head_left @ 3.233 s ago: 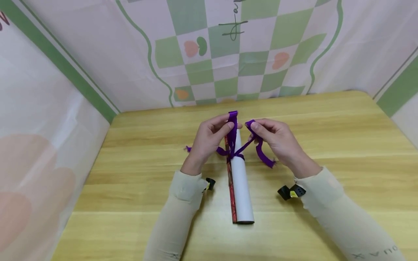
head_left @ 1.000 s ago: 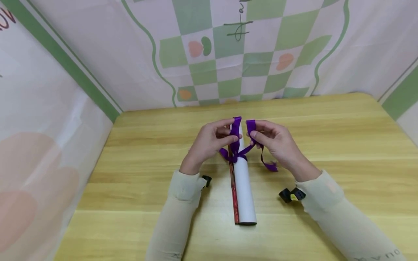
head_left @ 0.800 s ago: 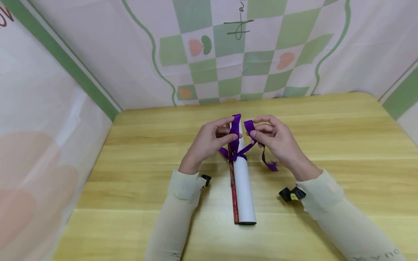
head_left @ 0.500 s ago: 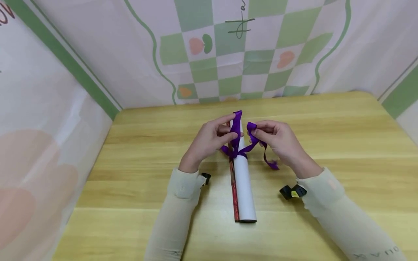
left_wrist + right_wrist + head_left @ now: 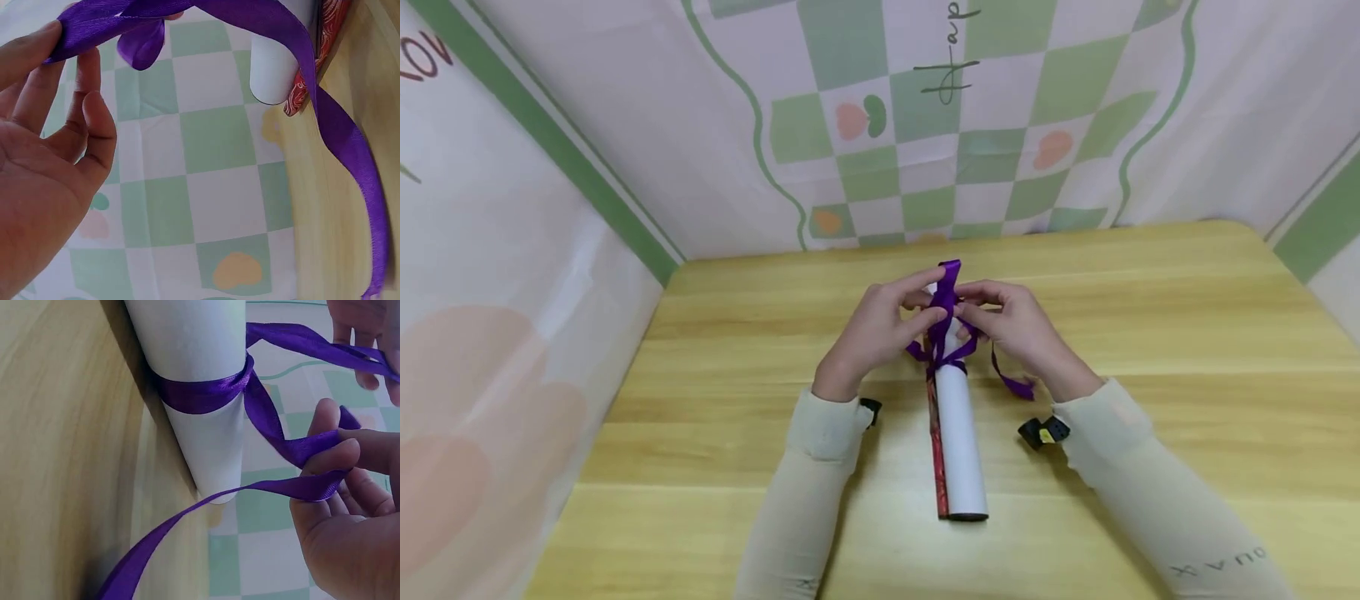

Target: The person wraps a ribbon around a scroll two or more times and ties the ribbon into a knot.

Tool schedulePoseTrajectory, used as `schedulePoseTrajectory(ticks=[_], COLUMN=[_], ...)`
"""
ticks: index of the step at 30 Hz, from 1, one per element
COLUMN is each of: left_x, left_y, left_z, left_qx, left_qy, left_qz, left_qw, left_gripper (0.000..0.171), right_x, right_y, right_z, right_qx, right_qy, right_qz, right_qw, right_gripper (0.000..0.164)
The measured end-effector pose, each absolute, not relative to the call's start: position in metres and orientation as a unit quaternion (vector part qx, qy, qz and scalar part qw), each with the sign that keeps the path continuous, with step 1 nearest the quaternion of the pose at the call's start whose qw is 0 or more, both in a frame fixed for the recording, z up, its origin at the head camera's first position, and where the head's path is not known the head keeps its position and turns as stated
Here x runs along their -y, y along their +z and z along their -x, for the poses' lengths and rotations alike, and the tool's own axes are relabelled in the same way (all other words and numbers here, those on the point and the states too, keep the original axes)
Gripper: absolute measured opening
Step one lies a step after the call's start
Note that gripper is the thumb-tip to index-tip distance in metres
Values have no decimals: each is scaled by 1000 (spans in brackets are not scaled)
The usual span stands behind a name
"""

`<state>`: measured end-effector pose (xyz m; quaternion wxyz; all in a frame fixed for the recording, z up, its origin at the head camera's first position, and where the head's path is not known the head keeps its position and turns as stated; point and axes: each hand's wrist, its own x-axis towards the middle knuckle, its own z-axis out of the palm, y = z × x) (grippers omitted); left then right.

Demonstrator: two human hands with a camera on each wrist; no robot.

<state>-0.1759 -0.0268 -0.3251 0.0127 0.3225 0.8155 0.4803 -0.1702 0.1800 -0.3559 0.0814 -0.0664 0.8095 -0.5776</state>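
A white paper roll (image 5: pixel 962 454) lies lengthwise on the table, its red patterned edge (image 5: pixel 938 467) showing along the left side. Purple ribbon (image 5: pixel 200 395) circles the roll and is crossed on top of it. With thumb and fingers my left hand (image 5: pixel 876 325) pinches an upright loop of this ribbon above the roll's far part. My right hand (image 5: pixel 1018 329) pinches a second loop close beside it, right at the first one. One loose tail hangs below the right hand; the other runs down to the table in the left wrist view.
The wooden table (image 5: pixel 715 400) reaches back to a green-and-white checked cloth backdrop (image 5: pixel 917 175). A pale cloth wall (image 5: pixel 497 250) stands on the left. Small black wrist cameras (image 5: pixel 1043 432) are fixed at the sleeves.
My right hand has moved left with its ribbon loop, from a gap beside the left hand's loop to right against it. The left hand has stayed nearly in place, pinching its loop.
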Motion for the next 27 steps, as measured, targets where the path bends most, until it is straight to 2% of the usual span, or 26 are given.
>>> schedulePoseTrajectory(ticks=[9, 14, 21, 25, 27], left_x=[29, 31, 32, 33, 33], left_y=[-330, -329, -333, -334, -334], left_z=[171, 170, 173, 173, 173], left_qx=[-806, -813, -815, -812, -811], left_qy=[508, 501, 497, 500, 500], left_qz=[-297, -292, -291, -293, -296], left_qw=[62, 59, 64, 66, 66], left_gripper=[52, 52, 52, 52, 52], right_x=[-195, -212, -234, -237, -235], right_y=[-349, -343, -341, -342, -341], right_z=[172, 174, 176, 175, 174], right_qx=[-833, -846, -917, -939, -949], right_qy=[-550, -532, -395, -337, -307], right_qz=[54, 36, 48, 57, 73], right_qw=[37, -4, -42, -42, -20], right_gripper=[43, 41, 36, 32, 29])
